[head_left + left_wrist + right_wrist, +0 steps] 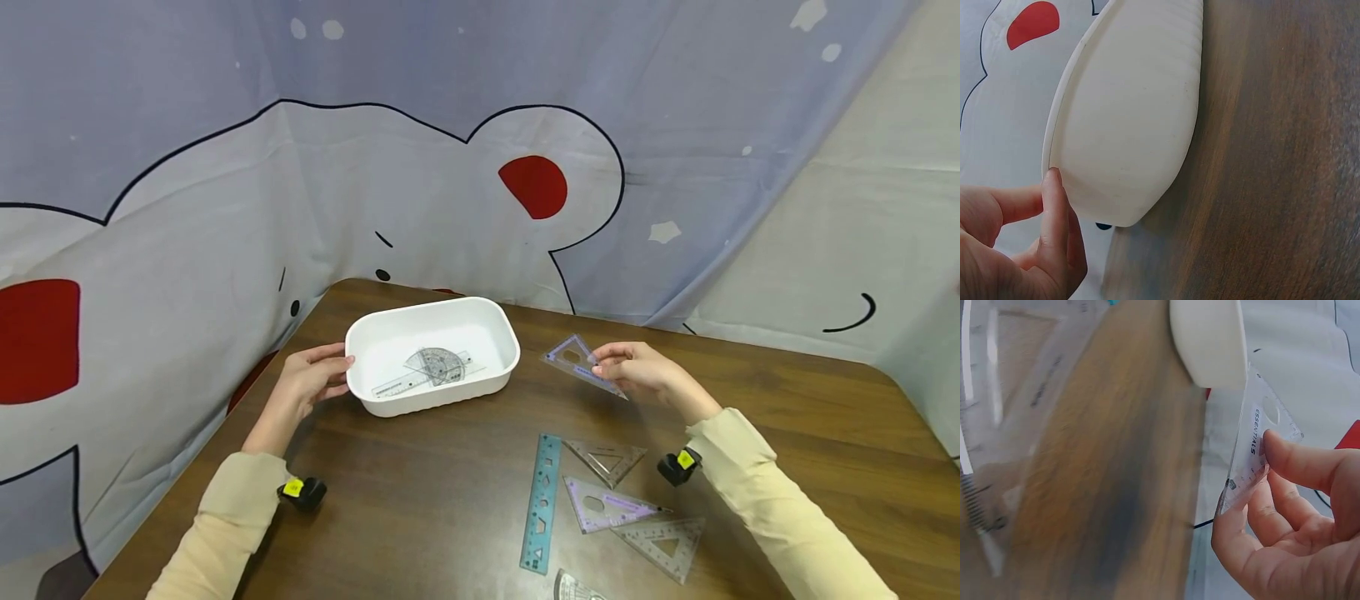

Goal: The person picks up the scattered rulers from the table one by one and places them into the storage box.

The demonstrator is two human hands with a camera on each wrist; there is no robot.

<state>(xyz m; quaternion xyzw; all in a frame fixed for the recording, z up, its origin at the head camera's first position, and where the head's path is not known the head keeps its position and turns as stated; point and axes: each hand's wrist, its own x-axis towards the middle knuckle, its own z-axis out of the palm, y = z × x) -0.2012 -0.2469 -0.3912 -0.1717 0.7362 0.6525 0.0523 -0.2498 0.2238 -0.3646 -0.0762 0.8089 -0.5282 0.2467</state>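
A white plastic basin [431, 406] stands on the brown table, holding a clear ruler [400, 386] and a clear protractor [441, 365] that overlaps other clear pieces. At its left end my left hand [307, 379] pinches the rim between thumb and fingers; the left wrist view shows this hand [1041, 237] at the rim too. To the right of the basin, my right hand [637, 371] holds a clear, purple-tinted set square [558, 357] by its edge, above the table. Close up, the right wrist view shows the thumb pressed on this set square [1250, 440] beside printed lettering.
Nearer me lie a teal ruler [541, 504], a clear set square [606, 460], a purple set square [607, 507], another clear set square [666, 546] and a partly cut-off protractor [573, 588]. A patterned curtain [420, 183] hangs behind the table [405, 500].
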